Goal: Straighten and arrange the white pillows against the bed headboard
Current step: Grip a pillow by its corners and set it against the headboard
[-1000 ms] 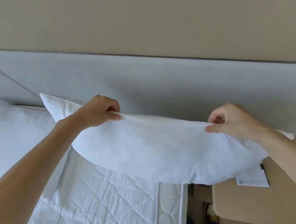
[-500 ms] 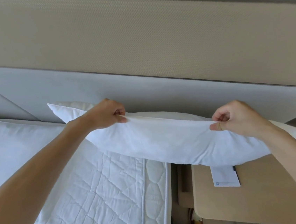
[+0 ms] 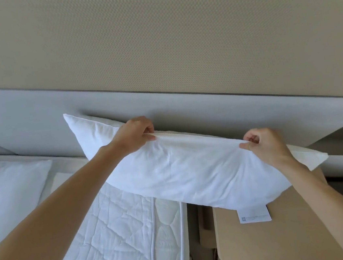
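A white pillow [image 3: 191, 170] hangs in the air in front of the grey headboard [image 3: 37, 114], over the bed's right edge and the bedside table. My left hand [image 3: 133, 136] pinches its top seam near the left end. Further right, my right hand [image 3: 267, 145] pinches the same seam. The pillow sags between and below both hands, its left corner pointing up at the headboard. A second white pillow [image 3: 10, 193] lies on the bed at the far left.
The quilted white mattress cover [image 3: 118, 241] fills the lower middle. A tan bedside table [image 3: 272, 235] stands to the right of the bed with a white paper card [image 3: 254, 215] on it. A beige textured wall panel [image 3: 156, 36] rises above the headboard.
Both hands kept their grip on the pillow's top seam. The pillow's belly sags deeper again than half a second ago, and the view has shifted a little.
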{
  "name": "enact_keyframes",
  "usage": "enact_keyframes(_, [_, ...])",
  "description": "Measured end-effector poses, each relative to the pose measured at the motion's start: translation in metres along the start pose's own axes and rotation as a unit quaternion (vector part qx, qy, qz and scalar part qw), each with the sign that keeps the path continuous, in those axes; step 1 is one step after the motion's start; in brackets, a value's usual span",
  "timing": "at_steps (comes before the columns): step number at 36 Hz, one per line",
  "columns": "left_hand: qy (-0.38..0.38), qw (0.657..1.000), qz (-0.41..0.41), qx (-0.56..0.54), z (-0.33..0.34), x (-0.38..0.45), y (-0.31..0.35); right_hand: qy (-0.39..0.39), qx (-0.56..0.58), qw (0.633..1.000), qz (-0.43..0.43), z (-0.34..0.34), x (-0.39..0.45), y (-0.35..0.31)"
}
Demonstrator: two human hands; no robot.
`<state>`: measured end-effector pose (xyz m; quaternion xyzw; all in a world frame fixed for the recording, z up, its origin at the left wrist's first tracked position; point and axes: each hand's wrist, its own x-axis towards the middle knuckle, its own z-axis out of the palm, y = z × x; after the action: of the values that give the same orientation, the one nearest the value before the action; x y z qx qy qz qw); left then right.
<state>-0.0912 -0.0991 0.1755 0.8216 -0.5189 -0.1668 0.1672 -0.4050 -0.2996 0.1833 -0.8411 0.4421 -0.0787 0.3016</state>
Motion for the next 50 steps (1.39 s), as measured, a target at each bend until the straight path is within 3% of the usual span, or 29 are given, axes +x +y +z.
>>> enact_keyframes(5, [-0.046, 0.998, 0.021, 0.039, -0.016, -0.001, -0.039, 0.036, -0.028, 0.999, -0.014, 0.012, 0.02, 0.014])
enact_keyframes(13, [0.01, 0.989, -0.045, 0.142, -0.029, -0.005, -0.07, 0.081, -0.072, 0.992, -0.057, 0.026, 0.029, 0.023])
enact_keyframes(20, [-0.134, 0.986, -0.053, 0.08, -0.069, -0.015, -0.05, 0.077, -0.034, 0.995, -0.045, 0.004, 0.036, 0.014])
enact_keyframes(25, [-0.163, 0.983, -0.057, 0.066, -0.089, -0.023, -0.044, 0.025, -0.026, 0.997, -0.064, -0.015, 0.029, 0.01])
enact_keyframes(31, [-0.133, 0.983, -0.095, 0.078, -0.071, 0.006, -0.054, 0.05, -0.078, 0.993, -0.069, -0.005, 0.049, 0.014])
enact_keyframes(36, [-0.054, 0.992, -0.108, 0.047, -0.049, 0.016, -0.069, 0.163, -0.165, 0.967, -0.108, 0.019, 0.045, 0.024])
enact_keyframes(39, [-0.036, 0.994, -0.086, 0.048, -0.048, 0.009, -0.075, 0.185, -0.181, 0.959, -0.119, 0.028, 0.042, 0.031])
enact_keyframes(45, [-0.018, 0.988, -0.078, 0.13, -0.069, -0.007, -0.106, 0.127, -0.16, 0.962, -0.181, 0.038, 0.031, 0.02])
enact_keyframes(48, [-0.013, 0.984, -0.081, 0.156, -0.074, -0.009, -0.107, 0.089, -0.208, 0.947, -0.226, 0.045, 0.03, 0.008])
enact_keyframes(50, [-0.005, 0.981, -0.075, 0.181, -0.073, -0.008, -0.103, 0.036, -0.246, 0.946, -0.21, 0.051, 0.036, 0.005])
